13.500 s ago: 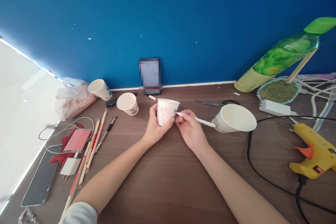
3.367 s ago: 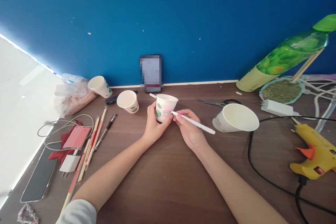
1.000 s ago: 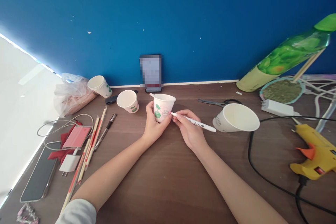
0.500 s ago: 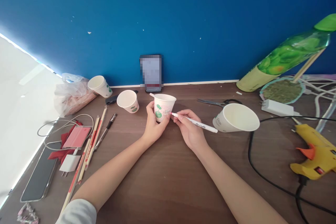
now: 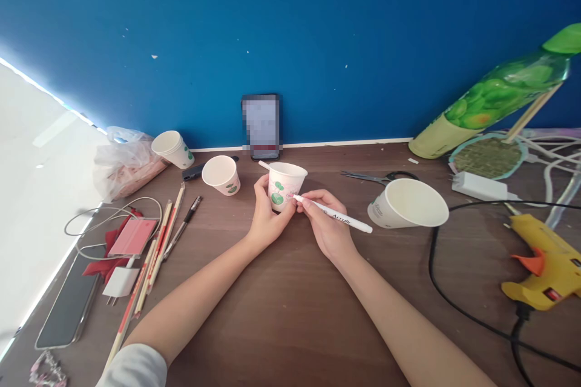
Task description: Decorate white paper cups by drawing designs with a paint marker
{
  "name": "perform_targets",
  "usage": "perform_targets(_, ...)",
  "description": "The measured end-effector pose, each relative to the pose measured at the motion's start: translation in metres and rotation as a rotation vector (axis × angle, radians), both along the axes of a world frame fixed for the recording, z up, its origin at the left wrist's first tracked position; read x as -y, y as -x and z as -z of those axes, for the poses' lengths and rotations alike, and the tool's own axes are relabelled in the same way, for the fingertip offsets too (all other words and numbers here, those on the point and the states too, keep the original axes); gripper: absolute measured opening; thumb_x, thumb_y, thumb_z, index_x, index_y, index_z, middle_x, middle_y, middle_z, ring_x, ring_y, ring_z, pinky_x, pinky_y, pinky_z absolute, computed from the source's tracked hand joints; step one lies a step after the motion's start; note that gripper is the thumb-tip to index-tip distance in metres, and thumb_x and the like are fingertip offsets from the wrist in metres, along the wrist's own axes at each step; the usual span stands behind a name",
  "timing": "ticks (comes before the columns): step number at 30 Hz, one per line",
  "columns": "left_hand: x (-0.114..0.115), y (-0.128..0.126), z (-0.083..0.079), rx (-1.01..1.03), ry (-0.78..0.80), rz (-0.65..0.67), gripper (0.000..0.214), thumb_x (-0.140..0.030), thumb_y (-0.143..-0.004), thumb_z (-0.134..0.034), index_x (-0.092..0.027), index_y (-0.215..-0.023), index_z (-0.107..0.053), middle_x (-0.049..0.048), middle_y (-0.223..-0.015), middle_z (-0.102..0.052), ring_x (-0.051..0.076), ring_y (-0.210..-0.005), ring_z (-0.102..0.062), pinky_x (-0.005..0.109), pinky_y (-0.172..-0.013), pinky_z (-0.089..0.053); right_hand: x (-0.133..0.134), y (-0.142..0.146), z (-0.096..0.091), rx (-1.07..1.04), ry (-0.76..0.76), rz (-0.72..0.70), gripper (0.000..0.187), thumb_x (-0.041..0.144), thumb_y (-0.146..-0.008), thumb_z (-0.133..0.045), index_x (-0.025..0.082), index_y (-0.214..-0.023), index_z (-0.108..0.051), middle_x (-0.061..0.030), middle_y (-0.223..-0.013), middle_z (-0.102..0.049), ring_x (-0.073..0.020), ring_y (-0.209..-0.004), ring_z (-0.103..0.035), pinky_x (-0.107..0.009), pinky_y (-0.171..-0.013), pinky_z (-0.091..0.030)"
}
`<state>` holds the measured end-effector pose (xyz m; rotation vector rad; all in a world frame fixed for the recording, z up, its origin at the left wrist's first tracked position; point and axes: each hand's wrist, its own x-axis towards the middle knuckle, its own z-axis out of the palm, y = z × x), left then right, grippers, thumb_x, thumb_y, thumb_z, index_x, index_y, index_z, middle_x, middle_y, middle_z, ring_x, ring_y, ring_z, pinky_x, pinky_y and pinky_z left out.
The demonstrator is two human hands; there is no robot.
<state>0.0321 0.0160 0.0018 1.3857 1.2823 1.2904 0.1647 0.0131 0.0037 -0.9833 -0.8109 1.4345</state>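
Note:
My left hand [image 5: 271, 219] is closed around the lower side of a white paper cup [image 5: 285, 181] printed with green leaves and pink marks. A small white stick-like piece [image 5: 264, 165] shows at the cup's left rim; its lower part is hidden. Between the fingers of my right hand [image 5: 330, 222] is a white acrylic marker [image 5: 347, 217], its tip against or very close to the cup's front. Left of the held cup stands another paper cup [image 5: 220, 174]. A larger paper cup [image 5: 411, 204] sits to the right of my right hand.
Scissors [image 5: 379, 178] lie behind the large cup. A yellow glue gun [image 5: 542, 263] and its black cord take up the right side, near a tilted green bottle [image 5: 503, 94]. A phone [image 5: 261, 127] leans on the blue wall. Pencils [image 5: 152, 260] and a pen [image 5: 183, 227] lie left.
The cup has turned a little and shifted slightly right in my left hand. The marker has moved slightly left and down, its tip still at the cup's front.

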Motion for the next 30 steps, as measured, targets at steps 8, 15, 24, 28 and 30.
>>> perform_targets(8,-0.0002,-0.0004,-0.0002,0.013,-0.013,0.002,0.057,-0.031,-0.08,-0.066,-0.023,-0.123,-0.029,0.011,-0.127,-0.045,0.02,-0.112,-0.056,0.035,-0.093,-0.048,0.0001,-0.0001,-0.0035,-0.042,-0.009,0.012,0.02,0.035,-0.065,-0.08,0.023,-0.072,-0.066,0.0023,-0.07,-0.066,-0.013,-0.068,-0.061,-0.032,-0.074,-0.05)
perform_targets(15,-0.0018,-0.0005,0.0028,0.011,-0.023,0.001,0.058,-0.034,-0.08,-0.067,-0.024,-0.123,-0.029,0.0101,-0.126,-0.046,0.02,-0.111,-0.056,0.034,-0.092,-0.049,0.0006,0.0007,-0.0022,-0.015,0.005,0.034,0.02,0.036,-0.066,-0.078,0.023,-0.073,-0.065,0.0015,-0.069,-0.065,-0.0144,-0.069,-0.061,-0.033,-0.074,-0.051)
perform_targets(24,-0.001,-0.0022,-0.0007,0.027,-0.018,-0.005,0.057,-0.034,-0.08,-0.067,-0.024,-0.122,-0.03,0.01,-0.126,-0.046,0.02,-0.112,-0.056,0.034,-0.093,-0.048,-0.001,0.0011,-0.0035,-0.044,-0.001,0.046,0.018,0.034,-0.068,-0.077,0.023,-0.071,-0.064,0.0025,-0.067,-0.064,-0.0128,-0.067,-0.059,-0.032,-0.073,-0.05)
perform_targets(28,-0.0009,-0.0017,-0.0002,0.035,-0.021,-0.007,0.058,-0.035,-0.08,-0.067,-0.024,-0.122,-0.03,0.0103,-0.126,-0.045,0.021,-0.112,-0.056,0.035,-0.093,-0.048,-0.0005,0.0017,-0.0055,-0.079,0.011,0.043,0.017,0.033,-0.066,-0.078,0.023,-0.07,-0.065,0.003,-0.065,-0.064,-0.0121,-0.066,-0.058,-0.031,-0.072,-0.049)
perform_targets(30,-0.0002,-0.0009,-0.0014,0.045,-0.019,-0.001,0.058,-0.037,-0.08,-0.067,-0.024,-0.123,-0.03,0.0105,-0.127,-0.045,0.021,-0.113,-0.056,0.035,-0.094,-0.048,-0.0002,0.0014,-0.006,-0.091,0.01,0.035,0.017,0.032,-0.065,-0.079,0.023,-0.07,-0.065,0.0031,-0.064,-0.063,-0.0123,-0.066,-0.058,-0.031,-0.072,-0.049)
